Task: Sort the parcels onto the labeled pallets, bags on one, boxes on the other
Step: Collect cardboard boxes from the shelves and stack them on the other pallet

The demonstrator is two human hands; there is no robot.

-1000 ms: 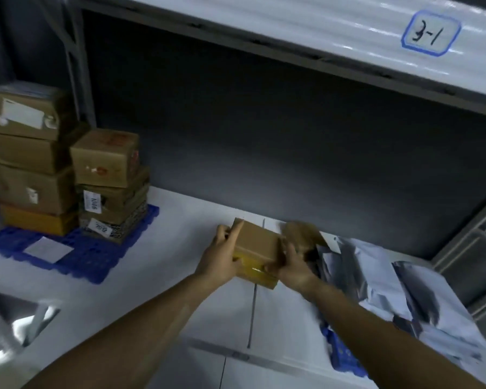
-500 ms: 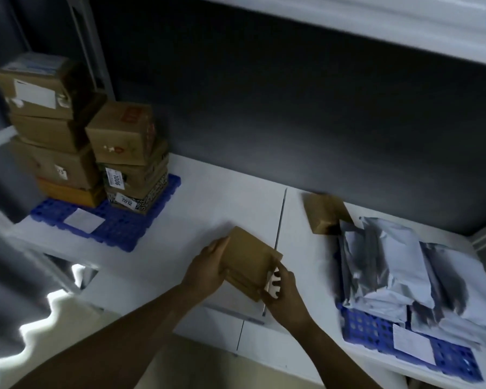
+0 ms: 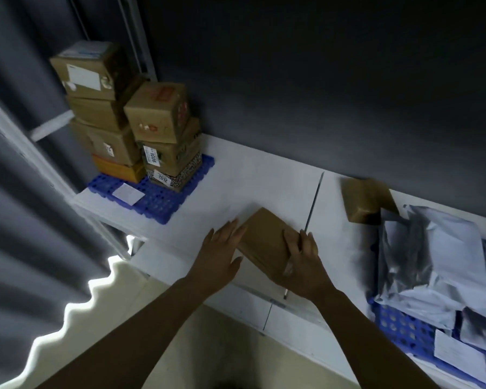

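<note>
A flat brown cardboard box [image 3: 265, 238] is held between my hands above the white shelf's front part. My left hand [image 3: 222, 255] lies against its left edge with straight fingers. My right hand [image 3: 303, 262] grips its right end, fingers curled over the top. At the far left a blue pallet [image 3: 163, 197] carries stacked cardboard boxes [image 3: 135, 122] and a white label. At the right a second blue pallet [image 3: 404, 331] holds grey plastic bags [image 3: 429, 259] and a white label. Another brown box [image 3: 365, 203] lies on the shelf just behind the bags.
The white shelf [image 3: 264, 181] has a seam running front to back near my right hand. A dark back wall rises behind it. A grey upright post [image 3: 135, 32] stands behind the box stack. Corrugated grey sheeting fills the left side.
I have carried the flat box toward the shelf's front and slightly left, away from the bags. The view has tilted down, and my left fingers have straightened against the box.
</note>
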